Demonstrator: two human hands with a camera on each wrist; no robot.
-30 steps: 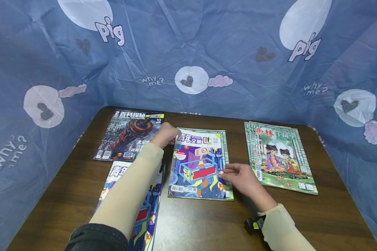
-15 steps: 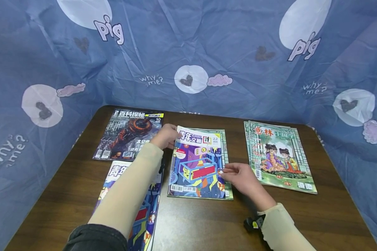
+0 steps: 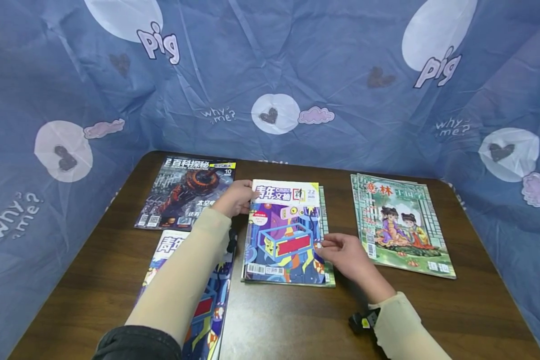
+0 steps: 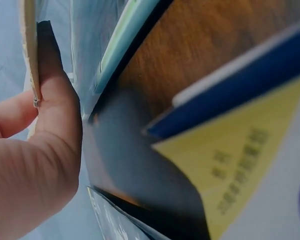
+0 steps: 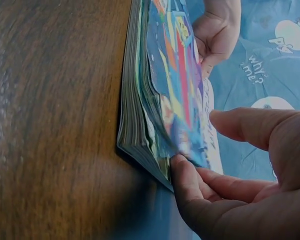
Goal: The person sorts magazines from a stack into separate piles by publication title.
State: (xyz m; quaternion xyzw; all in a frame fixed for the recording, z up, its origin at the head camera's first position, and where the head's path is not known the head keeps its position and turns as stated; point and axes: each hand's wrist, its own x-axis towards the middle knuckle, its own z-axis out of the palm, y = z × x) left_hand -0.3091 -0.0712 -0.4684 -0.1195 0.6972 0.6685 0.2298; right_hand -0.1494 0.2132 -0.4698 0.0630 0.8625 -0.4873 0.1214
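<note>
A purple-covered magazine lies on top of a green-covered magazine in the middle of the table. My left hand pinches the purple one's upper left corner between thumb and fingers. The left wrist view shows the thin pinched edge standing away from the table. Along the right side, my right hand touches the edge of the pile. In the right wrist view its fingertips rest against the pages, while the thumb stands clear of the cover.
A dark science magazine lies at the back left. Another purple magazine is nearer, partly under my left arm. On the right is a stack of green magazines. Blue patterned cloth surrounds the brown table.
The top purple magazine's upper right corner has shifted slightly away from me, and its cover looks straighter over the green one. My left hand has moved slightly left; the right hand stays put.
</note>
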